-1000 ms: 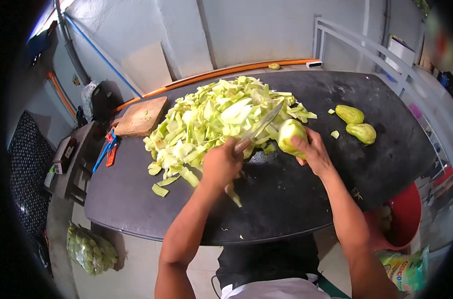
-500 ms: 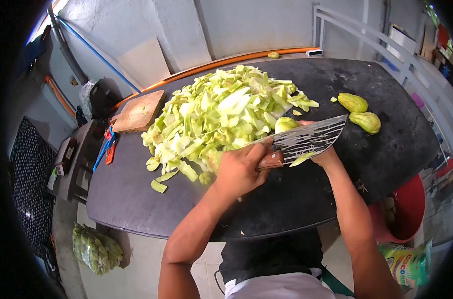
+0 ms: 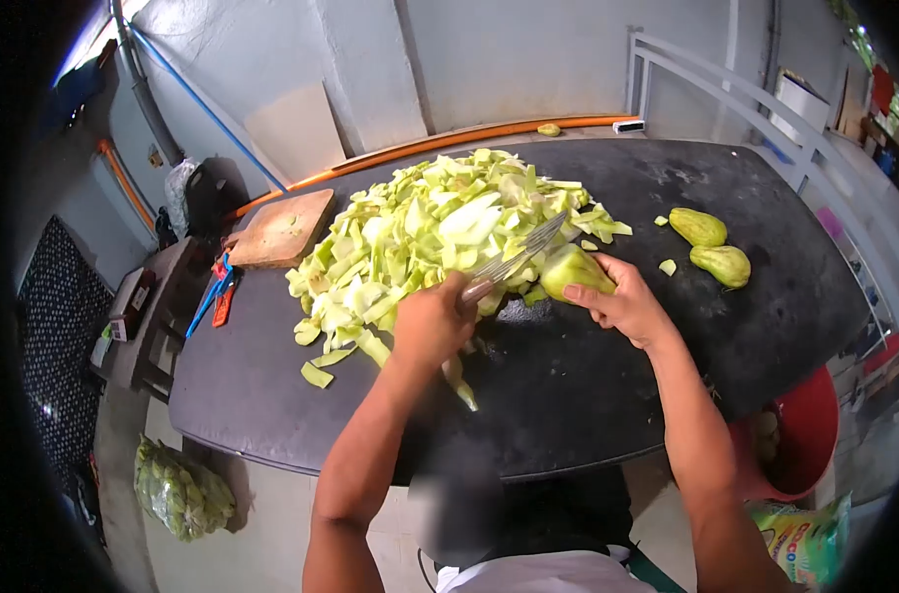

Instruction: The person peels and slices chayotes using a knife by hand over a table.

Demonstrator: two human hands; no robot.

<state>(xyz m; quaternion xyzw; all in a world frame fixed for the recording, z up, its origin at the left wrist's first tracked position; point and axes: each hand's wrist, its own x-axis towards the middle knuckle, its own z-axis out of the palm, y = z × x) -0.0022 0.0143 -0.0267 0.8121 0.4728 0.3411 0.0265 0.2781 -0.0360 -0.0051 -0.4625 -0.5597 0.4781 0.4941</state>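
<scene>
**Paring a Held Green Fruit: Hands, Blade and Clearance**

**Step in hand.** The work appears to be paring. The right hand [image 3: 627, 301] holds a pale-green, pear-shaped fruit [image 3: 572, 269] above the black, smooth tabletop [image 3: 588, 395], at the right margin of the mound of pale-green peel strips [image 3: 410, 232]. Its fingers are clamped on the fruit, thumb on the near side. The left hand [image 3: 434, 321] has its fingers closed around the brown wooden handle [image 3: 477, 291] of a broad, grey metal cleaver [image 3: 523, 254]. The blade, seen nearly edge-on, points away from the body and to the right. Contact between blade and fruit cannot be confirmed from this angle.

**Next move.** A further stroke calls for a firm hold, a shallow blade angle against the skin, and the right thumb clear of the cutting path.

**Edges and open room.** The mound crowds the blade's far side. Bare surface lies between the forearms, toward the near edge, and right of the right hand. Two whole yellow-green fruits [image 3: 720, 265] lie farther right, inside the edge. A rectangular wooden board [image 3: 286, 229] lies just beside the mound, at the far left.
</scene>
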